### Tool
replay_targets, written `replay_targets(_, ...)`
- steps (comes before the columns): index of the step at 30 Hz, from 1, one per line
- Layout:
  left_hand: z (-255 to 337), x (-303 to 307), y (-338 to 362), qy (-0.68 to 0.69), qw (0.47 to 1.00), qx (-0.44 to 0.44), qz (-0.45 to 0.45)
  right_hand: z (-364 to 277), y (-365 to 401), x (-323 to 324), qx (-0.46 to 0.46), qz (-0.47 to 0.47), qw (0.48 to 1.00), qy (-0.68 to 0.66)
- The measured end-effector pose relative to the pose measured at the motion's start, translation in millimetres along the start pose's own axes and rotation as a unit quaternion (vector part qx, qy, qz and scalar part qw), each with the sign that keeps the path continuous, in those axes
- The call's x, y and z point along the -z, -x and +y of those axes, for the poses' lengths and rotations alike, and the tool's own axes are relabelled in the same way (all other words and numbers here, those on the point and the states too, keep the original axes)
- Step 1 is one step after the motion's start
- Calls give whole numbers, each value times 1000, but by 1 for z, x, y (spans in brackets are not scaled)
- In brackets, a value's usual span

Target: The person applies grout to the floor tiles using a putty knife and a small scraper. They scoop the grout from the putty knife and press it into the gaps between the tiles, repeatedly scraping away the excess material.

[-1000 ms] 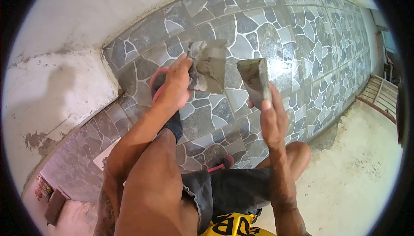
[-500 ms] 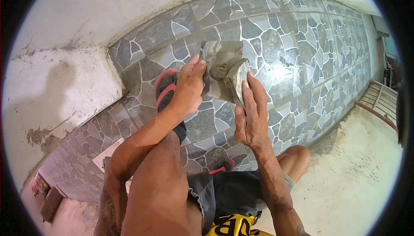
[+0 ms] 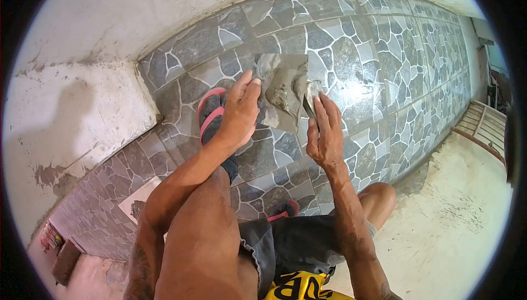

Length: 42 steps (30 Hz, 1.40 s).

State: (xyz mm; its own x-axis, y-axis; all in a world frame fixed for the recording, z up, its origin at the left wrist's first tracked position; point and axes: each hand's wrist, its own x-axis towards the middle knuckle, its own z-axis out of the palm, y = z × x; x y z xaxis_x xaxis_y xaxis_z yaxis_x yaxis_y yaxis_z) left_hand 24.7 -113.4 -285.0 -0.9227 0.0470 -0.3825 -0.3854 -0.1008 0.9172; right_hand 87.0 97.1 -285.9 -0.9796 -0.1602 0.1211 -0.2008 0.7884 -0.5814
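My left hand [image 3: 240, 111] grips the left edge of a thin, flat grey tile [image 3: 285, 120], held above the floor. A mound of wet grey mortar [image 3: 281, 90] lies on the middle of the tile. My right hand [image 3: 327, 138] is closed on a small flat scraper blade [image 3: 313, 89] smeared with mortar. This blade touches the mortar near the tile's right edge. Its exact shape is partly hidden by my fingers and the mortar.
Stone-patterned floor tiles [image 3: 351, 58] stretch away to the right. A pale wall [image 3: 148, 20] runs along the far side, with a white ledge [image 3: 93, 108] at left. My foot in a pink-strapped sandal [image 3: 211, 114] is close below the left hand. A slatted gate [image 3: 486, 127] stands at far right.
The scraper blade has tilted and turned, with my right hand lower and slightly right. The mortar is now bunched into a raised mound. My left hand has barely moved.
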Motion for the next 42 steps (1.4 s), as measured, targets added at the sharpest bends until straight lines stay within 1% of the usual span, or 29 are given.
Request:
replay_targets(1,-4,7,-3,-108,991,-80,12,4,1,0,-13,-20,1000,7)
replay_targets(2,-7,15,-5,-216,963,-156,42,6,2,-1,-52,-16,998,-39)
replay_targets(3,-14,25,-14,-355,886,-285,86,7,-2,-1,-57,-21,997,-42)
replay_targets(5,-24,47,-15,-480,796,-349,121,9,-14,-2,-69,-36,996,-49)
replay_targets(7,-2,59,-10,-475,837,-247,109,14,-38,-13,-7,-36,999,-5)
replay_targets(8,5,57,-13,-256,946,-162,118,20,-53,-21,30,-45,998,21)
replay_targets(9,12,55,-15,-4,981,-96,166,25,-68,-31,67,-55,995,47)
replay_targets(10,1,72,-15,-255,934,-184,169,22,-84,-39,80,-65,993,63)
replay_targets(11,-13,89,-14,-489,818,-257,158,17,-102,-48,93,-76,990,78)
replay_targets(12,-24,96,-17,-375,888,-217,156,17,-119,-59,103,-105,984,102)
replay_targets(13,-35,101,-20,-249,937,-180,165,18,-133,-71,110,-137,977,124)
replay_targets(14,-21,96,-11,-383,884,-210,165,14,-146,-80,113,-157,967,163)
replay_targets(15,-16,92,-3,-507,813,-240,158,11,-157,-87,117,-178,956,202)
replay_targets(18,-24,102,-3,-546,786,-247,152,6,-175,-110,105,-251,929,250)
replay_targets(19,-24,102,-2,-562,776,-246,149,9,-174,-112,119,-246,929,251)
replay_targets(22,-22,98,-5,-542,792,-232,156,18,-154,-111,146,-245,927,244)
replay_targets(23,-24,99,-11,-389,889,-181,162,18,-141,-104,148,-250,927,236)
replay_targets(24,-24,99,-19,-222,953,-123,163,19,-126,-97,151,-256,927,229)
replay_targets(25,-23,98,-22,-108,978,-77,160,18,-108,-89,155,-264,923,234)
replay_targets(26,-18,96,-25,9,985,-31,168,19,-86,-83,160,-272,918,240)
replay_targets(28,11,78,-29,118,976,30,183,19,-36,-67,170,-244,916,268)
replay_targets(31,26,66,-33,200,962,46,177,22,38,-42,139,-308,903,267)
replay_targets(32,23,68,-32,100,979,17,174,21,61,-33,124,-320,901,265)
replay_targets(33,15,73,-32,0,985,-15,170,19,82,-25,111,-343,893,269)
replay_targets(34,13,73,-32,-17,986,-20,167,19,98,-19,100,-365,885,273)
replay_targets(35,12,73,-33,-34,985,-24,165,19,114,-15,64,-385,885,253)
replay_targets(37,16,65,-33,87,983,21,163,22,132,-11,-9,-415,883,217)
replay_targets(40,29,53,-33,224,951,83,194,25,114,13,-124,-519,833,145)
replay_targets(42,10,71,-35,179,966,44,182,38,102,19,-133,-421,896,51)
